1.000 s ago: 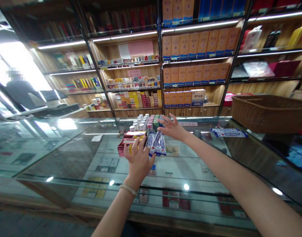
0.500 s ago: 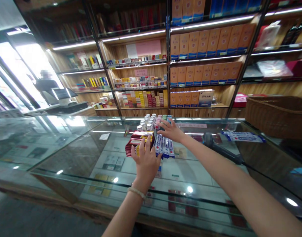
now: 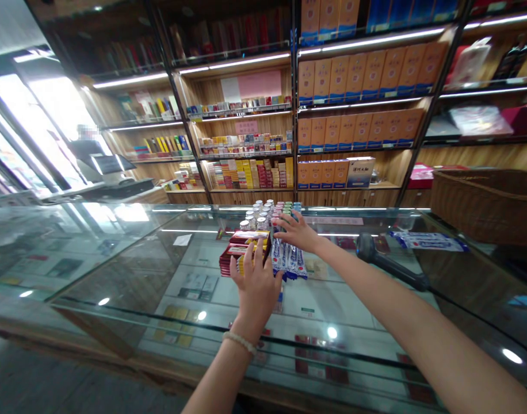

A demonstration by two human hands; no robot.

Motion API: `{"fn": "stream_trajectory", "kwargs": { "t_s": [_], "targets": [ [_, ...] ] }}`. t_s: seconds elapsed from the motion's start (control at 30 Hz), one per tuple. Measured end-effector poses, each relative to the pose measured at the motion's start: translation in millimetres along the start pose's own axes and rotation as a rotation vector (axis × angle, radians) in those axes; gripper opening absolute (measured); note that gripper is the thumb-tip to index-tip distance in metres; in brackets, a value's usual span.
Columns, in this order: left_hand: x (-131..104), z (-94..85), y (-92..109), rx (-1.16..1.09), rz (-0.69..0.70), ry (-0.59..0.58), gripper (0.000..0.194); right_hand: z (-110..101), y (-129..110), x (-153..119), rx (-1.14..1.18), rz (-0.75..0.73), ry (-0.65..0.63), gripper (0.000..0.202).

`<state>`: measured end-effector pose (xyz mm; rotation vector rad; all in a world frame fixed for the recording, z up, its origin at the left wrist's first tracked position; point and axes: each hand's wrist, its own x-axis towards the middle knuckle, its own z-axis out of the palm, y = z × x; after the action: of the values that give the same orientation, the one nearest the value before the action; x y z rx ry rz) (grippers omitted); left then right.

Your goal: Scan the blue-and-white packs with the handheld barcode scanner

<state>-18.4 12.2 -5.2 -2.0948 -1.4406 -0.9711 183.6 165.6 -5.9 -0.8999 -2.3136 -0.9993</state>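
Note:
My left hand [image 3: 255, 282] is spread at the near end of a stack of dark red and yellow packets [image 3: 235, 251], its thumb by the blue-and-white wrapped packs [image 3: 288, 257]. My right hand [image 3: 298, 231] reaches across the far end of those packs with its fingers apart. Beyond the fingers stand rows of small white-capped bottles [image 3: 260, 214] and small pink, green and blue containers [image 3: 288, 207], partly covered by the right hand. Whether the fingertips press on the goods or hover just above, I cannot tell.
Everything stands on a glass display counter [image 3: 142, 293]. To the right lie a black handheld scanner [image 3: 393, 269] with a cable, another blue-and-white pack [image 3: 430, 241] and a wicker basket [image 3: 483, 201]. Shelves of orange boxes [image 3: 354, 75] line the wall. A person [image 3: 86, 149] is near a monitor [image 3: 113, 164].
Both hands stay almost where they were, with only a slight shift of the right fingers. The camera view has moved a little. The distant person has shifted slightly right.

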Motion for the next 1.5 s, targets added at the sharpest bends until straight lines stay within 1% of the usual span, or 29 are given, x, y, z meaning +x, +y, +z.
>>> {"fn": "stream_trajectory", "kwargs": {
  "t_s": [0.13, 0.27, 0.33, 0.53, 0.7, 0.8, 0.9, 1.03, 1.17, 1.33, 1.5],
  "targets": [
    [0, -0.4, 0, -0.003, -0.011, -0.01, 0.03, 0, -1, -2, 0.002, 0.006, -0.01, 0.019],
    [0, -0.4, 1, 0.027, -0.019, -0.024, 0.026, -6, -1, -3, -0.005, 0.02, -0.017, 0.023],
    [0, -0.8, 2, 0.044, -0.017, -0.026, 0.028, -11, 1, -4, -0.007, 0.042, -0.028, 0.028],
    [0, 2.2, 4, 0.103, 0.04, -0.044, 0.048, -36, 9, -13, 0.022, 0.146, -0.074, 0.052],
    [2, 3.5, 3, 0.129, 0.074, -0.096, 0.054, -50, 13, -24, 0.048, 0.204, -0.164, 0.056],
    [7, -2.9, 4, 0.131, 0.084, -0.141, 0.055, -58, 16, -32, 0.054, 0.233, -0.185, 0.057],
    [18, -9.4, 9, 0.121, 0.083, -0.154, 0.056, -70, 23, -41, 0.041, 0.257, -0.18, 0.057],
    [41, -8.1, 27, 0.117, 0.122, -0.115, 0.058, -93, 37, -55, 0.0, 0.296, -0.176, 0.057],
    [61, 4.2, 54, 0.065, 0.191, -0.076, 0.057, -116, 52, -74, -0.037, 0.362, -0.181, 0.055],
    [74, 22.0, 86, -0.008, 0.28, -0.084, 0.054, -137, 69, -101, -0.058, 0.44, -0.23, 0.053],
    [84, 36.2, 117, -0.064, 0.314, -0.05, 0.052, -159, 87, -133, -0.117, 0.506, -0.249, 0.053]
  ]
}}
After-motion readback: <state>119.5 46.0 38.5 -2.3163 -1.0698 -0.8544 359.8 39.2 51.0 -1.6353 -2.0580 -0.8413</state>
